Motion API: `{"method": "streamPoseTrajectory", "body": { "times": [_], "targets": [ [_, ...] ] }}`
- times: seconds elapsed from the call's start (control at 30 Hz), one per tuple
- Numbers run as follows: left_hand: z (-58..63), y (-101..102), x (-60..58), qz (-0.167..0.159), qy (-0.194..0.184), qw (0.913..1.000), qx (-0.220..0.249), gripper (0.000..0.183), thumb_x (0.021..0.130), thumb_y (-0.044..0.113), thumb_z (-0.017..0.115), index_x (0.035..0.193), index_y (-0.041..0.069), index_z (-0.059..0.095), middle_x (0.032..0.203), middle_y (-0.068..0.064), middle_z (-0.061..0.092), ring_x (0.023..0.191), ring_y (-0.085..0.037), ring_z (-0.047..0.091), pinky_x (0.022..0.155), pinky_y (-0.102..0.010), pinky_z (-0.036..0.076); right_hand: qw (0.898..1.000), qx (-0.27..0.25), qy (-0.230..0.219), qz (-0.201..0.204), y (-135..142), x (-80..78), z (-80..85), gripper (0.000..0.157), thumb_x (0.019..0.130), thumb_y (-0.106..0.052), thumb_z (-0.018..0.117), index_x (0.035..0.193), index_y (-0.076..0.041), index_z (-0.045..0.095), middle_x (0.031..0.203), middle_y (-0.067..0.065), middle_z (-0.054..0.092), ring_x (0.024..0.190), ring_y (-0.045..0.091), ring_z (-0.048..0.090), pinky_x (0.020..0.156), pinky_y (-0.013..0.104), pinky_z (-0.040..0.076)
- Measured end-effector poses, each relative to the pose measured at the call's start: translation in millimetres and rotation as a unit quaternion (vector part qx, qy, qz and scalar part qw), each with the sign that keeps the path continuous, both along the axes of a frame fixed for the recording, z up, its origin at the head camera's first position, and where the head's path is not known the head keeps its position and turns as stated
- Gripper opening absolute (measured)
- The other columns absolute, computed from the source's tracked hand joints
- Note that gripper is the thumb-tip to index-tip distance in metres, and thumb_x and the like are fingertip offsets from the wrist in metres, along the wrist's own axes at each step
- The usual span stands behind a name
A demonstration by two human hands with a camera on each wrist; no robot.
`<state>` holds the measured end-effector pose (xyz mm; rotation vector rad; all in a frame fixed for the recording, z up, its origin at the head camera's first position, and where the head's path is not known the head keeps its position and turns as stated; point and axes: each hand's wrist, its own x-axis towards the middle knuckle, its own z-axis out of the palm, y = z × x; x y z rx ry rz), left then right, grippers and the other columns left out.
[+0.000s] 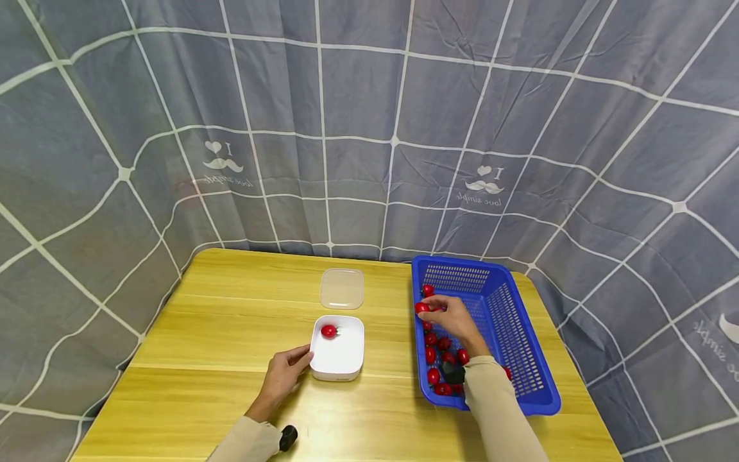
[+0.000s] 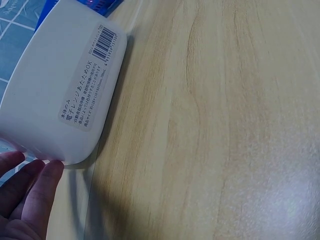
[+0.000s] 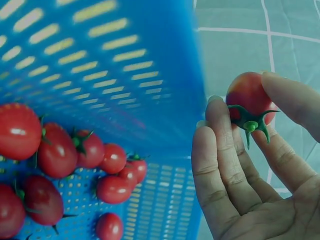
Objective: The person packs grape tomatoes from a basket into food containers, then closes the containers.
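Observation:
My right hand (image 1: 456, 319) pinches a red cherry tomato (image 3: 250, 97) with a green calyx between thumb and fingers. It is over the left rim of the blue basket (image 1: 522, 346). More cherry tomatoes (image 3: 57, 150) lie along the basket's left side and near end, partly hidden under my right forearm. To the left stands a white square container (image 1: 345, 353) with one tomato (image 1: 329, 331) inside it. My left hand (image 1: 283, 372) rests its fingertips (image 2: 52, 172) against the container's left side, fingers nearly straight.
A translucent lid (image 1: 342, 289) lies flat behind the white container. Everything stands on a wooden table (image 1: 231, 321). A grey grid-patterned curtain (image 1: 358, 167) hangs along the table's back and sides.

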<state>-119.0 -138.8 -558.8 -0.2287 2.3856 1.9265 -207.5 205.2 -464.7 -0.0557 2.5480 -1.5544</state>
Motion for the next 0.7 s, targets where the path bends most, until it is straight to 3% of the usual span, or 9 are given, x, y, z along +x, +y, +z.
{"method": "streamPoseTrajectory", "body": {
  "times": [0.33,0.7],
  "targets": [
    [2.4,0.3,0.6,-0.002,0.001,0.9999,-0.010,0.035,0.095,0.011,0.062,0.122,-0.010,0.061,0.122,-0.025,0.062,0.113,-0.029,0.058,0.088,-0.028,0.055,0.999,0.022,0.005,0.022,-17.9,5.0,4.2,0.033,0.081,-0.008,0.075,0.111,0.003,0.067,0.100,0.014,0.066,0.074,0.015,0.060,0.064,0.034,0.055],
    [2.5,0.0,1.8,-0.002,-0.004,1.0000,-0.003,0.035,0.095,0.011,0.062,0.122,-0.011,0.061,0.122,-0.025,0.062,0.112,-0.028,0.059,0.087,-0.027,0.055,0.998,0.019,0.019,0.055,-38.0,6.0,7.7,0.029,0.081,-0.010,0.077,0.107,0.000,0.070,0.096,0.010,0.066,0.072,0.014,0.061,0.062,0.026,0.051]
  ]
}}
